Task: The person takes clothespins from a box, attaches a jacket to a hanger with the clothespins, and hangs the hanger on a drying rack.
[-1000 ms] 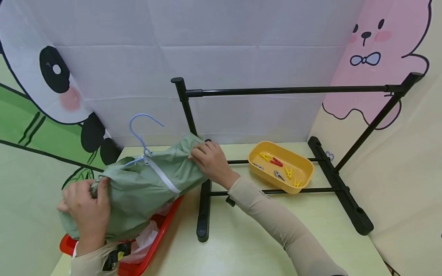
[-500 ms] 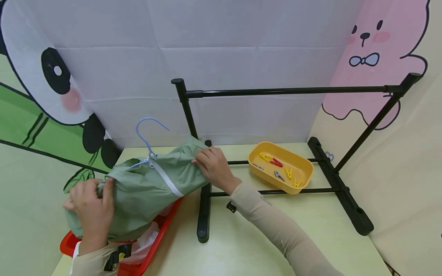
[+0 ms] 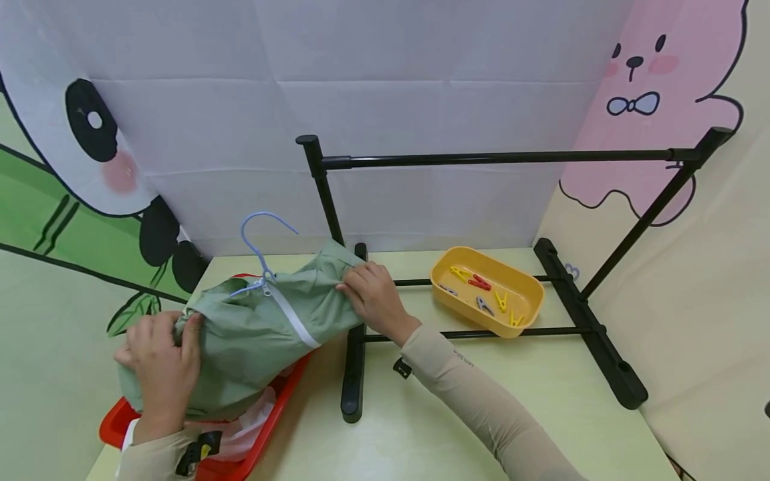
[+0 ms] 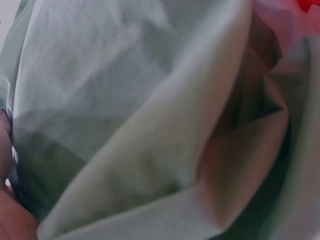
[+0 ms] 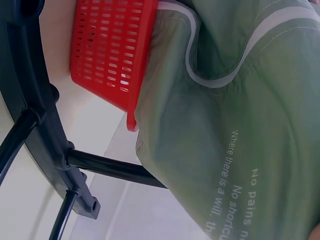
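Note:
A light green zip-up jacket with a white zip strip is held stretched between both hands in the head view. My left hand pinches its left shoulder area between thumb and fingers. On the opposite shoulder, my right hand grips the bunched cloth. A blue hanger pokes out at the neck, hook upward; the rest of it is hidden inside. Folds of the jacket fill the left wrist view. White printed lettering shows on the jacket in the right wrist view.
Below the jacket stands a red basket with pale pink cloth inside. A black clothes rack stands on the table. Its lower bars cross near a yellow tray holding several yellow, red and grey clothespins. A white backdrop rises behind.
The jacket and hanger have shifted slightly right, and the hanger hook has sunk a little. Both hands have moved a little right with the cloth, keeping their hold.

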`<state>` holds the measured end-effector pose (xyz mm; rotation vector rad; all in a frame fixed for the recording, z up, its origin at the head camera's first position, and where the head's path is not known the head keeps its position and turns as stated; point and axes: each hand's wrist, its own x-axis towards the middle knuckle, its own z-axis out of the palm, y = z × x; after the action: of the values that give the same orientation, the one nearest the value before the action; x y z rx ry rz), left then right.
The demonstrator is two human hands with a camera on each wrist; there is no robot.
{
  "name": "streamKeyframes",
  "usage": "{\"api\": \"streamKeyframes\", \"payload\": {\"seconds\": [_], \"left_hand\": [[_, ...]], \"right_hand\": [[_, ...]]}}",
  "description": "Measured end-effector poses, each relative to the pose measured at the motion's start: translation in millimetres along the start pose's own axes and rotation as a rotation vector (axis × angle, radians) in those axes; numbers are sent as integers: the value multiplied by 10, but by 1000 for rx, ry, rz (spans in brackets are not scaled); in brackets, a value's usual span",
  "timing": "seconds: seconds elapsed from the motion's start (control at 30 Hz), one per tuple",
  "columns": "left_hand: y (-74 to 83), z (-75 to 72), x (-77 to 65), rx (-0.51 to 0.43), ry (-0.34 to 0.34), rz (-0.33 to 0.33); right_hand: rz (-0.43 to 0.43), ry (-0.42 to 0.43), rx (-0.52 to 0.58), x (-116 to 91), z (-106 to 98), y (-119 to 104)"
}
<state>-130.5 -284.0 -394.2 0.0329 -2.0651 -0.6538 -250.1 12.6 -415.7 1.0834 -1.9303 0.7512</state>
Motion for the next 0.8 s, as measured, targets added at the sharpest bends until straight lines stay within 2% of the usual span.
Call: {"api": "streamKeyframes", "payload": {"seconds": [0.8], "left_hand": [[-157,3,-58,39,-25,18]], "right_hand": [[20,21,3,-86,-11,11]]}}
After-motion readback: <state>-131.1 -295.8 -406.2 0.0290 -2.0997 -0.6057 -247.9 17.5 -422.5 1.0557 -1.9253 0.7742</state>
